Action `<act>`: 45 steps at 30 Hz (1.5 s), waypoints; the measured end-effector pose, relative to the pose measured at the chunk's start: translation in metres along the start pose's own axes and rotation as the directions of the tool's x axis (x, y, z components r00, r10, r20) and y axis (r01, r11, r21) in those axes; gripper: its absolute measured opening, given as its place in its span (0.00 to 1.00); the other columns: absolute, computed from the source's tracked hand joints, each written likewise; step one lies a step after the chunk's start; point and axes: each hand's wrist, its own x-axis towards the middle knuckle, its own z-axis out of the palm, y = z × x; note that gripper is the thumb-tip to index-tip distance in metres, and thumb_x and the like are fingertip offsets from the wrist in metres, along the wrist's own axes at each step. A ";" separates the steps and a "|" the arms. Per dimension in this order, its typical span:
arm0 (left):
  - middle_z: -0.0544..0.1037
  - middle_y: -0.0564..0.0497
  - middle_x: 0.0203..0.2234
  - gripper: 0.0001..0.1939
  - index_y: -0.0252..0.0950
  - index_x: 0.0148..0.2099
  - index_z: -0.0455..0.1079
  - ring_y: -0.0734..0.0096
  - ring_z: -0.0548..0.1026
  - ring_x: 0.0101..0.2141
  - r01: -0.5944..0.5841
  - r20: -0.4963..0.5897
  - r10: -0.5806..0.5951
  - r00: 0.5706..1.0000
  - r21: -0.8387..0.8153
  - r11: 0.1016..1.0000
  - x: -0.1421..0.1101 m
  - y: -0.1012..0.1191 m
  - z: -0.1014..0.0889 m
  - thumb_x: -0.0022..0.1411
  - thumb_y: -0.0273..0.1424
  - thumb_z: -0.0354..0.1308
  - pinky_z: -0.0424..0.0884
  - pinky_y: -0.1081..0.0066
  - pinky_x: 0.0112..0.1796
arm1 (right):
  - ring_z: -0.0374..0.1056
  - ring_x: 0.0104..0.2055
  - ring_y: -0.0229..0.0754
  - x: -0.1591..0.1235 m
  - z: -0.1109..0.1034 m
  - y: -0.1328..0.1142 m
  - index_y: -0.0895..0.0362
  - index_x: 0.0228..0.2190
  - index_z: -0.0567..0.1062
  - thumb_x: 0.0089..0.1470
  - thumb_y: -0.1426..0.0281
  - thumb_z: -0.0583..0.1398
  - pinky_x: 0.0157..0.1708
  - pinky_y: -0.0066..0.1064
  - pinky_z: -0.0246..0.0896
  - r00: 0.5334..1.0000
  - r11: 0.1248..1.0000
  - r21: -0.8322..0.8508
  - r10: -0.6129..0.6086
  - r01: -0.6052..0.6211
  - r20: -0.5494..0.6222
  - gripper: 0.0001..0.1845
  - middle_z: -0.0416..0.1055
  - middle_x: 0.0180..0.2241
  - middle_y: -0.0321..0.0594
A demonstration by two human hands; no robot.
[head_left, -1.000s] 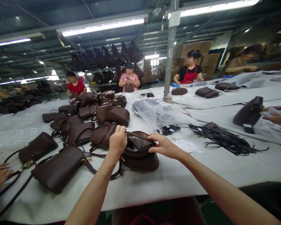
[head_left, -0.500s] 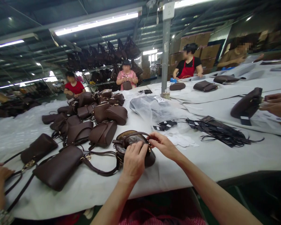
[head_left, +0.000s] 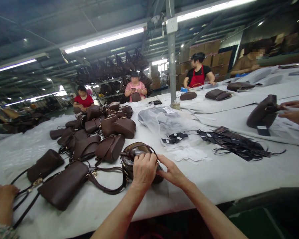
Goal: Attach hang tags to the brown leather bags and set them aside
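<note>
A dark brown handbag (head_left: 128, 169) sits on the white-covered table with its top unzipped and clear plastic showing inside. My left hand (head_left: 145, 168) lies over its opening, fingers curled down onto the near rim. At the bag's right end, my right hand (head_left: 173, 171) is closed, thumb and forefinger at the edge by the zipper; the exact spot they pinch is partly hidden. A brown shoulder strap (head_left: 107, 190) loops out to the left of the bag. Another brown handbag (head_left: 66, 184) lies beyond that loop.
Several brown handbags (head_left: 109, 147) are heaped at the left. Black tags (head_left: 235, 142) and white gloves (head_left: 191, 154) lie right of centre, near a plastic-wrapped bundle (head_left: 161, 118). A post (head_left: 172, 59) rises behind. Co-workers' hands reach in at a left-hand bag (head_left: 46, 166) and a right-hand bag (head_left: 261, 113).
The view has tilted slightly upward. My left hand has shifted a little to the right over the opening, and my right hand has moved lower along the bag's right end.
</note>
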 end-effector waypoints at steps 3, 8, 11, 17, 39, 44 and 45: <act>0.76 0.48 0.30 0.08 0.37 0.36 0.69 0.59 0.71 0.35 0.022 0.010 -0.022 1.000 -0.012 1.000 0.001 0.000 0.001 0.65 0.36 0.54 0.59 0.62 0.37 | 0.65 0.53 0.47 0.004 0.010 -0.001 0.53 0.49 0.71 0.49 0.74 0.62 0.54 0.40 0.62 0.994 0.999 -0.012 -0.035 0.034 -0.101 0.23 0.71 0.49 0.42; 0.76 0.48 0.30 0.08 0.37 0.35 0.70 0.60 0.72 0.35 0.023 0.041 -0.023 0.999 0.011 1.000 0.006 0.000 0.004 0.66 0.29 0.51 0.60 0.62 0.37 | 0.68 0.40 0.43 0.017 0.024 -0.001 0.55 0.40 0.68 0.43 0.72 0.61 0.40 0.35 0.66 0.958 0.990 0.052 0.143 -0.134 -0.250 0.19 0.71 0.38 0.38; 0.77 0.48 0.31 0.08 0.37 0.36 0.71 0.62 0.73 0.35 0.014 0.100 -0.012 0.995 -0.022 1.000 0.013 -0.004 0.001 0.66 0.29 0.52 0.61 0.64 0.37 | 0.64 0.32 0.40 0.025 0.025 -0.005 0.55 0.33 0.67 0.42 0.70 0.61 0.35 0.32 0.62 0.950 0.982 0.043 0.187 -0.182 -0.251 0.13 0.68 0.30 0.33; 0.79 0.50 0.31 0.09 0.37 0.37 0.72 0.66 0.74 0.32 0.083 0.164 -0.078 0.983 -0.026 0.996 0.023 -0.030 -0.023 0.67 0.31 0.52 0.58 0.69 0.28 | 0.60 0.27 0.38 0.026 0.019 -0.011 0.54 0.27 0.66 0.44 0.69 0.61 0.29 0.29 0.56 0.947 0.966 -0.045 0.238 -0.253 -0.215 0.07 0.65 0.23 0.30; 0.79 0.46 0.32 0.14 0.36 0.38 0.75 0.62 0.76 0.34 0.110 0.210 -0.058 0.976 -0.245 0.963 0.038 0.014 -0.021 0.68 0.36 0.50 0.67 0.69 0.32 | 0.66 0.35 0.44 0.006 -0.083 -0.035 0.55 0.42 0.72 0.55 0.67 0.56 0.33 0.35 0.65 0.947 0.855 -0.487 0.015 -0.179 -0.322 0.12 0.70 0.38 0.44; 0.79 0.45 0.32 0.15 0.35 0.37 0.75 0.62 0.76 0.34 0.075 0.213 -0.004 0.977 -0.325 0.943 0.039 0.008 -0.025 0.68 0.33 0.48 0.70 0.68 0.35 | 0.66 0.33 0.43 0.020 -0.049 -0.073 0.54 0.41 0.75 0.57 0.73 0.54 0.34 0.34 0.62 0.998 0.777 -0.629 -0.023 -0.022 -0.062 0.13 0.69 0.31 0.41; 0.79 0.45 0.32 0.14 0.35 0.37 0.76 0.63 0.76 0.34 0.067 0.208 0.006 0.978 -0.344 0.937 0.037 0.007 -0.025 0.68 0.32 0.48 0.70 0.67 0.36 | 0.66 0.33 0.43 0.024 -0.046 -0.076 0.54 0.41 0.75 0.56 0.74 0.53 0.34 0.34 0.62 1.000 0.759 -0.651 0.001 -0.010 -0.014 0.14 0.69 0.31 0.40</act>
